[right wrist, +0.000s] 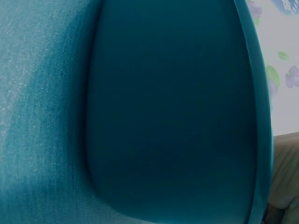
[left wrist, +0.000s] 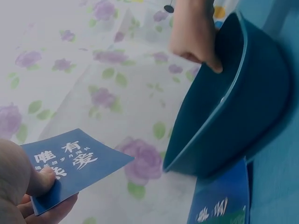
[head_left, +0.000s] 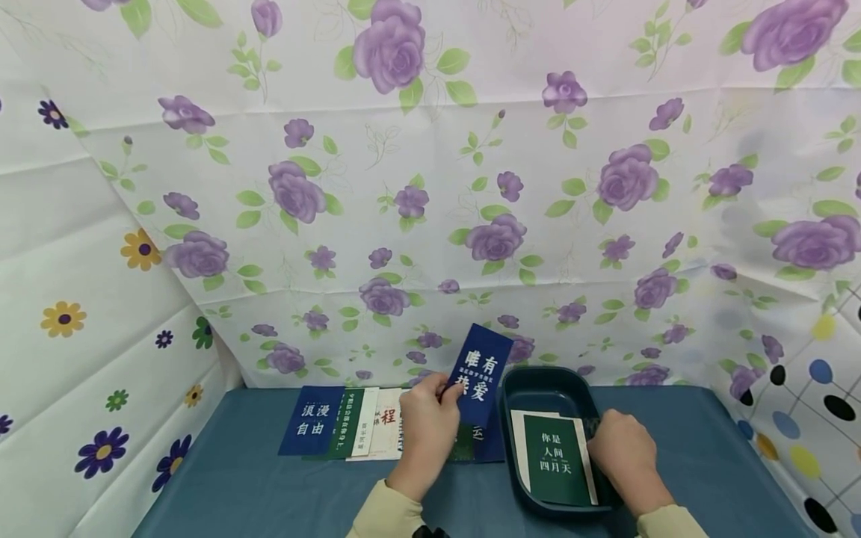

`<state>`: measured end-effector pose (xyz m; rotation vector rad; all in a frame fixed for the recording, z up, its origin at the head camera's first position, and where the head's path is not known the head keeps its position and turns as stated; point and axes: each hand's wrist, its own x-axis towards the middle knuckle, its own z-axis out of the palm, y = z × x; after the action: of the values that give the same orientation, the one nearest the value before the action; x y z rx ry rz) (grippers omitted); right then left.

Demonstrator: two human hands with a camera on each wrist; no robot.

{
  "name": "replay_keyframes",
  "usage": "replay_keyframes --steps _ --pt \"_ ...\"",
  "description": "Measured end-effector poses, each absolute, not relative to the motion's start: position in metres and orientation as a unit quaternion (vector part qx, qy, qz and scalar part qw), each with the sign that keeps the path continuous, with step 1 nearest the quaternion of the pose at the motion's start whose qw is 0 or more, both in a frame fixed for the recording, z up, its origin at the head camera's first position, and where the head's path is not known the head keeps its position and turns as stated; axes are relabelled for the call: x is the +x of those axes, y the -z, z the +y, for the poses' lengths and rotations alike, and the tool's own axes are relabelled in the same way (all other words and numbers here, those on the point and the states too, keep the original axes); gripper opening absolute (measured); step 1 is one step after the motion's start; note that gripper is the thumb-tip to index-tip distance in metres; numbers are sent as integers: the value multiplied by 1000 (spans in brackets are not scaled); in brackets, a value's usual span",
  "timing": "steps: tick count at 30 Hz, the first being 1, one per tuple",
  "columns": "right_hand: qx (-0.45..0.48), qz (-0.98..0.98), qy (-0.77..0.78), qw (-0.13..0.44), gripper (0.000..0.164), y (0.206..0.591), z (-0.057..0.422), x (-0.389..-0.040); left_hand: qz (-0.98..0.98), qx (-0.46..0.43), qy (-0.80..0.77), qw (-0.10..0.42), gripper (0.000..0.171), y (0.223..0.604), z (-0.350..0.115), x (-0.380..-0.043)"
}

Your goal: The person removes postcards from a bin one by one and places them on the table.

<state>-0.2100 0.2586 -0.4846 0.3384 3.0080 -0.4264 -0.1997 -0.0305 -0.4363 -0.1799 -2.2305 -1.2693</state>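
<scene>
My left hand (head_left: 429, 427) pinches a blue card (head_left: 489, 365) with white characters between thumb and fingers, tilted up over the row of cards. In the left wrist view the thumb (left wrist: 43, 179) lies on the card's printed face. My right hand (head_left: 624, 450) grips the right rim of a dark teal plastic bin (head_left: 553, 382). A green card (head_left: 554, 467) with white characters lies on top of paler cards inside the bin. The right wrist view is mostly filled by the bin's outer wall (right wrist: 168, 112), and the right hand's fingers are hidden there.
Left of the bin, a row of overlapping cards lies on the blue-green tabletop (head_left: 222, 478): a blue card (head_left: 309, 420) at the left end, then a green card (head_left: 343, 433) and a cream card (head_left: 365, 422). A flowered cloth (head_left: 430, 224) hangs behind the table.
</scene>
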Motion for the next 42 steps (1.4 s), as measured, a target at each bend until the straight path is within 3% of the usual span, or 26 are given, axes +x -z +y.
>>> replay_keyframes --steps 14,35,42 --pt "114 984 133 37 27 484 260 -212 -841 -6 436 319 9 430 -86 -206" --pt "108 984 140 31 23 486 262 -212 -843 61 389 367 20 443 -161 -209" --pt "109 983 143 30 21 486 260 -211 -847 78 363 381 16 443 -185 -209"
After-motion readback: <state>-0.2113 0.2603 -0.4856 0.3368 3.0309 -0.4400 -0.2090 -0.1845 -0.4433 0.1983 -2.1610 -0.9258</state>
